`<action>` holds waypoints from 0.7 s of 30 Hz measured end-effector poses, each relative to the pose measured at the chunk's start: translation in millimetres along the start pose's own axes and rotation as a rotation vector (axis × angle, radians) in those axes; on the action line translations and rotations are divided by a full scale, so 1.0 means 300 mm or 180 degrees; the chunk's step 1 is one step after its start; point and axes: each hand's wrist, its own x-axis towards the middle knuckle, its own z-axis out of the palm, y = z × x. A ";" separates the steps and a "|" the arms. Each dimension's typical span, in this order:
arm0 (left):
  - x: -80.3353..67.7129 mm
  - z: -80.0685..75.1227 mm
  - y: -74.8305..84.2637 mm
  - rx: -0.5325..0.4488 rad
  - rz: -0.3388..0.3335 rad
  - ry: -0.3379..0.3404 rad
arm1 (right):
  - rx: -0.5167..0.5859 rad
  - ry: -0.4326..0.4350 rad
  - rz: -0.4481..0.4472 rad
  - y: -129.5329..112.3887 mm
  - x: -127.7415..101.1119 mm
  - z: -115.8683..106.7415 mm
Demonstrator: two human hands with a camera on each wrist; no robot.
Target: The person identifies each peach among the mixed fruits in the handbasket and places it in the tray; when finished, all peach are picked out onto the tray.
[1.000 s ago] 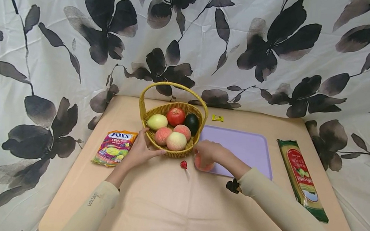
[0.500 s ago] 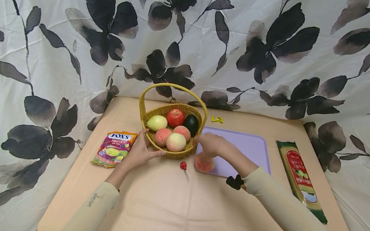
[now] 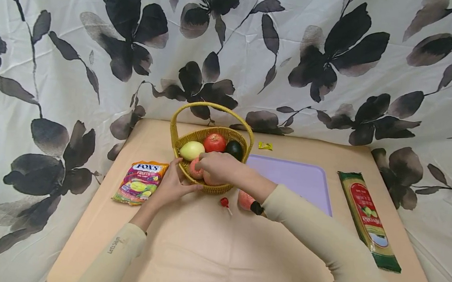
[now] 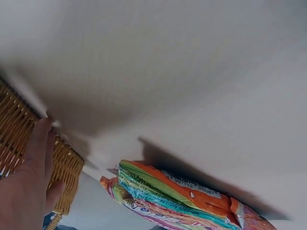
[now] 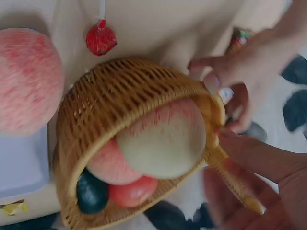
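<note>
A yellow wicker basket (image 3: 172, 134) with a tall handle holds several fruits. Inside are a red pomegranate-like fruit (image 3: 214, 142), a pale yellow-green fruit (image 3: 192, 150), a dark green fruit (image 3: 233, 149) and pinkish peaches (image 5: 163, 139). Against the basket's near left side rests my left hand (image 3: 175, 186), fingers extended along the wicker in the left wrist view. My right hand (image 3: 223, 167) is over the basket, its fingertips right at a pink peach (image 3: 195, 169); thumb and fingers stand apart in the right wrist view. Another peach (image 3: 246, 200) lies on the lilac tray (image 3: 295, 176), partly hidden by my wrist.
A red lollipop (image 3: 224, 202) lies before the basket. The candy bag (image 3: 140, 182) is left of it, and a yellow wrapped candy (image 3: 265, 146) sits behind the tray. At the right lies a long green-and-gold packet (image 3: 369, 220). Floral cloth hangs behind the table.
My right hand has left the peach at the tray's near left corner and moved left over the basket. The left hand keeps its place against the basket.
</note>
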 end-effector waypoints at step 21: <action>-0.007 -0.004 0.005 -0.0038 0.0073 0.0023 | -0.1485 -0.0207 0.0517 -0.047 0.053 0.079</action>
